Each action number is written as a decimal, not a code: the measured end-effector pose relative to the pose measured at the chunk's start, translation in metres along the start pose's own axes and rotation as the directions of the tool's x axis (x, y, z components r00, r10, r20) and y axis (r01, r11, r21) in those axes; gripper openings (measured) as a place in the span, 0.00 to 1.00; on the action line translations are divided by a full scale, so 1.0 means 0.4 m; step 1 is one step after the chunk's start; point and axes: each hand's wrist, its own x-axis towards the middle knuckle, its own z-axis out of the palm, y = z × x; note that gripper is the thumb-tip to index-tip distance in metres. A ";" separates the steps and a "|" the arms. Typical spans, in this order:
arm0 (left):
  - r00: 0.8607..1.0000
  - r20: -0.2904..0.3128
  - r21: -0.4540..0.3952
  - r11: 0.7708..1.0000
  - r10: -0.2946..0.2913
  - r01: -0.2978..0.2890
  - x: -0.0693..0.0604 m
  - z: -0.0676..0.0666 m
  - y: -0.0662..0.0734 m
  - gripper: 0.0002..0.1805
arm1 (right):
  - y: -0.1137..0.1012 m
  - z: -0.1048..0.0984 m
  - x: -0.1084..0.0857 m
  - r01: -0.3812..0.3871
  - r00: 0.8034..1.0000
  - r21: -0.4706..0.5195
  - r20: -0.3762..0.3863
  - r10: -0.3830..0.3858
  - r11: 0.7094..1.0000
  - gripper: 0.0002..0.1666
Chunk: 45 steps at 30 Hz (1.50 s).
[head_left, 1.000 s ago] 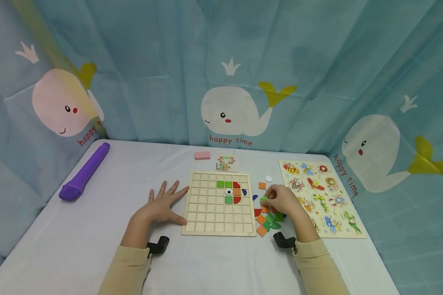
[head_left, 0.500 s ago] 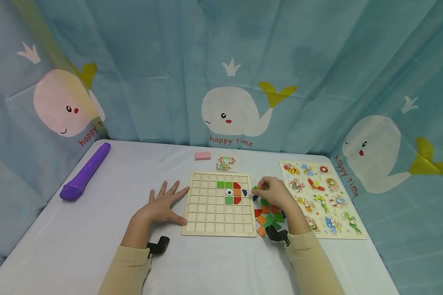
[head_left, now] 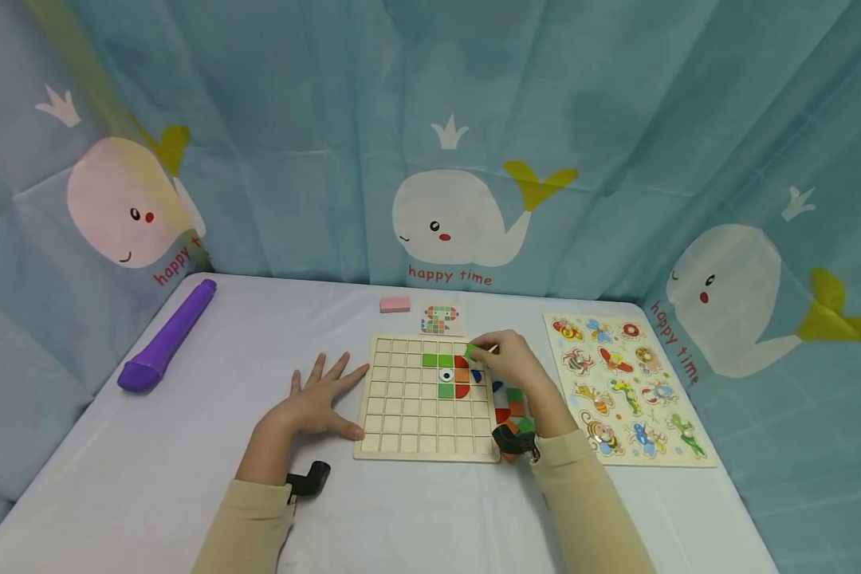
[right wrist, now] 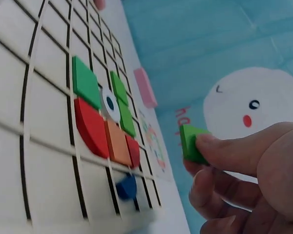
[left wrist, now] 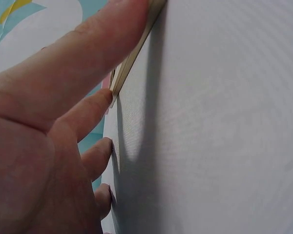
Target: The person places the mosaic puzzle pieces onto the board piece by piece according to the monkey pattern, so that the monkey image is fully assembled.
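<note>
1. Pinching the green tile [right wrist: 190, 142] between thumb and fingers of the right hand [head_left: 514, 363], above the upper right of the board [head_left: 412, 416] and clear of it.
2. Spreading the left hand [head_left: 316, 405] at the board's left edge, fingers straight and gripping nothing, with thumb and index tip touching the wood; probably steadying it on the desk [head_left: 373, 518].
3. Seems to be midway through carrying the tile to a cell, not yet seating it.
4. Already set in cells: two green squares [head_left: 430, 360], an eye piece [head_left: 446, 375] and an orange piece [head_left: 461, 375], among red and green ones, with a blue piece [head_left: 477, 377] just right of the orange.
5. Next, probably calls for lining up square with a cell, lowering flat, then letting go; cannot tell which cell.
6. Worth checking against the card [head_left: 442, 320] behind the board, though too small to read surely.
7. Likely much left to place, judging by the loose pieces [head_left: 516, 408] right of the board, partly hidden.
</note>
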 end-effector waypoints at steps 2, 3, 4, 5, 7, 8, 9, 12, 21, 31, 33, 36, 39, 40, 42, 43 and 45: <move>1.000 -0.002 0.001 1.000 0.003 -0.003 -0.001 0.000 0.000 0.69 | -0.011 0.009 0.009 0.010 1.000 0.038 0.011 -0.010 0.999 0.17; 1.000 -0.001 0.001 1.000 0.006 -0.006 -0.002 -0.001 0.001 0.68 | -0.016 0.015 0.014 0.015 1.000 0.062 0.010 -0.016 0.998 0.17; 1.000 -0.001 0.000 1.000 0.008 -0.008 -0.003 -0.002 0.002 0.68 | -0.022 0.021 0.018 0.019 1.000 0.082 0.005 -0.020 0.996 0.16; 1.000 0.001 -0.001 1.000 0.012 -0.012 -0.003 -0.003 0.002 0.68 | -0.026 0.028 0.021 0.026 1.000 0.104 -0.001 -0.026 0.994 0.16; 1.000 0.004 0.002 1.000 0.018 -0.018 -0.003 -0.004 0.004 0.68 | -0.033 0.043 0.029 0.034 0.999 0.138 -0.016 -0.032 0.990 0.14; 1.000 0.005 0.002 1.000 0.018 -0.018 -0.003 -0.004 0.005 0.68 | -0.035 0.052 0.034 0.036 0.999 0.144 -0.023 -0.033 0.989 0.13; 1.000 0.007 0.004 1.000 0.017 -0.017 -0.003 -0.004 0.006 0.68 | -0.037 0.061 0.039 0.039 0.999 0.144 -0.028 -0.035 0.989 0.11; 1.000 0.011 0.011 1.000 0.008 -0.008 -0.003 -0.005 0.007 0.68 | -0.043 0.088 0.052 0.047 0.999 0.140 -0.026 -0.044 0.989 0.09; 1.000 0.006 0.006 1.000 -0.006 0.006 -0.004 -0.001 0.011 0.67 | -0.057 0.153 0.077 0.048 0.998 0.129 0.022 -0.051 0.991 0.07; 1.000 0.007 0.004 1.000 0.006 -0.006 -0.007 -0.007 0.008 0.67 | -0.093 0.192 0.103 0.104 0.995 0.044 -0.009 -0.104 0.994 0.06; 1.000 0.008 0.005 1.000 0.006 -0.006 -0.008 -0.009 0.008 0.67 | -0.100 0.196 0.105 0.102 0.995 0.004 -0.012 -0.102 0.995 0.06; 1.000 0.008 -0.001 1.000 0.007 -0.007 -0.008 -0.010 0.009 0.66 | -0.107 0.199 0.107 0.090 0.996 -0.058 -0.009 -0.090 0.994 0.06; 1.000 0.009 -0.002 1.000 0.002 -0.002 -0.008 -0.009 0.010 0.66 | -0.109 0.203 0.110 0.081 0.997 -0.112 0.001 -0.082 0.990 0.07; 1.000 0.009 -0.001 1.000 0.000 0.000 -0.009 -0.008 0.011 0.66 | -0.110 0.204 0.110 0.081 0.997 -0.126 0.004 -0.082 0.989 0.06; 1.000 0.009 0.000 1.000 -0.003 0.003 -0.009 -0.008 0.012 0.66 | -0.112 0.204 0.111 0.080 0.997 -0.141 0.009 -0.079 0.987 0.07; 1.000 0.008 -0.002 1.000 -0.003 0.003 -0.010 -0.008 0.013 0.66 | -0.112 0.204 0.110 0.079 0.997 -0.146 0.010 -0.078 0.986 0.07; 1.000 0.006 -0.004 1.000 -0.002 0.002 -0.010 -0.008 0.015 0.66 | -0.114 0.202 0.107 0.074 0.997 -0.145 0.005 -0.074 0.987 0.07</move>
